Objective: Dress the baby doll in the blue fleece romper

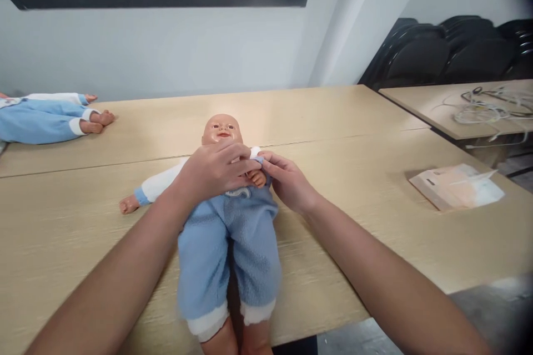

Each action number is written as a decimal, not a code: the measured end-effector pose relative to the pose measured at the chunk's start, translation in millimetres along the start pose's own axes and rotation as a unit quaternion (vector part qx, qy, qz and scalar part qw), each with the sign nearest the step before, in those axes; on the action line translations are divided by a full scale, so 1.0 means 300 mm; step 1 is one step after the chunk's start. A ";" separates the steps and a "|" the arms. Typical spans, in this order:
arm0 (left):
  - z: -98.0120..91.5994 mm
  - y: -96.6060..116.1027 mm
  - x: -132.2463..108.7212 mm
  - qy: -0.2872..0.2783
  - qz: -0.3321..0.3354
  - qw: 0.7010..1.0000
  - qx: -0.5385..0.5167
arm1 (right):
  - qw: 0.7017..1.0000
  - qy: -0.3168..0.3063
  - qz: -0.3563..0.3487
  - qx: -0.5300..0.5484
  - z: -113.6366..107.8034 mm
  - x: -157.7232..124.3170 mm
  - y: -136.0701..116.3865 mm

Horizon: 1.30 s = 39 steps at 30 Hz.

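R hand (pixel 290 182) pinches doll's (pixel 254 233) cuff (pixel 259 160), L hand (pixel 219 169) prob. too (part hidden); seemingly adjusting it, next needs gentle tug.

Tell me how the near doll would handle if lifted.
The doll may sag, as its creased trousers look soft. Its shiny head looks hard, so it could be slippery. Lying face up with one arm outstretched, it probably won't roll.

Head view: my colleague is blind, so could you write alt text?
A bare left hand and right hand meet at the blue cuff of a bald plastic doll in blue and white clothes, lying face up on a pale wooden table. A second similarly dressed doll lies far left, a pale, boxy packet at right.
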<state>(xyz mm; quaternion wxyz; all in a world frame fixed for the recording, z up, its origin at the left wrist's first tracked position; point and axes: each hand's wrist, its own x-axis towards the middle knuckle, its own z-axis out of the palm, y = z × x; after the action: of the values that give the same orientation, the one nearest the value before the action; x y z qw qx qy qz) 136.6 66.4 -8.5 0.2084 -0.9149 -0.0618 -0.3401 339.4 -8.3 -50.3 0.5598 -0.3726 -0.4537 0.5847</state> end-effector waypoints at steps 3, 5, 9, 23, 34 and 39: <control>0.014 0.020 0.005 0.000 0.017 1.000 -0.009 | 0.999 -0.004 0.029 0.025 -0.001 -0.001 -0.026; 0.019 0.028 0.009 0.008 0.026 0.999 -0.020 | 0.999 -0.013 0.032 0.008 -0.018 0.000 -0.049; 0.006 0.018 0.010 0.008 0.020 0.998 -0.054 | 0.992 -0.050 0.052 -0.104 -0.079 -0.004 -0.103; -0.019 0.032 0.014 -0.012 -0.065 0.975 -0.212 | 0.990 -0.103 0.098 -0.024 -0.252 0.043 -0.011; -0.065 0.178 0.104 -0.045 0.043 0.981 -0.185 | 0.997 0.050 0.046 -0.030 -0.181 0.097 0.071; -0.086 0.209 0.115 -0.053 0.038 0.979 -0.192 | 0.995 0.093 0.030 0.000 -0.146 0.108 0.073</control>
<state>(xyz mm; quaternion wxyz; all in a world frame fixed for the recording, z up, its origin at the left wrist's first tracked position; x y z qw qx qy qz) 163.4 -2.2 10.3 0.0383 -0.9564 0.0281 -0.2882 370.9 29.7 -82.3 0.5820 -0.4387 -0.3885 0.5638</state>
